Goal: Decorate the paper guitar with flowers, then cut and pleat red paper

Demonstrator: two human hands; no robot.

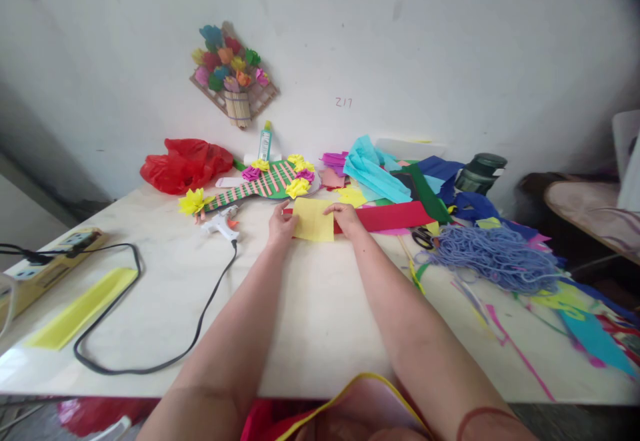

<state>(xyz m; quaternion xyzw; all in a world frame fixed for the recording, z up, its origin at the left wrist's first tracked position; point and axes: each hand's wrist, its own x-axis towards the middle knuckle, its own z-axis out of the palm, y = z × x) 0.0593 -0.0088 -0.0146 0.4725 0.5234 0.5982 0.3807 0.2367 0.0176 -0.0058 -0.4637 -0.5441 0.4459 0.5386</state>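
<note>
A pale yellow square of paper (pixel 314 221) is spread between my two hands over a long red strip of crepe paper (pixel 397 216). At its left edge my left hand (pixel 282 224) is closed, with the thumb on the paper. My right hand (pixel 344 216) pinches the right edge, fingers bent inward. The red strip runs behind the square and out to the right, and shows a little beside my left hand. Whether either hand also grips the red strip is hidden.
A white glue gun (pixel 221 224) with a black cord lies left, near a power strip (pixel 55 264) and yellow paper (pixel 85 308). A flower-decorated green guitar shape (pixel 267 184) lies behind. Blue yarn (pixel 495 254), scissors (pixel 423 238), crepe paper (pixel 375 168) and a jar (pixel 481 173) crowd the right.
</note>
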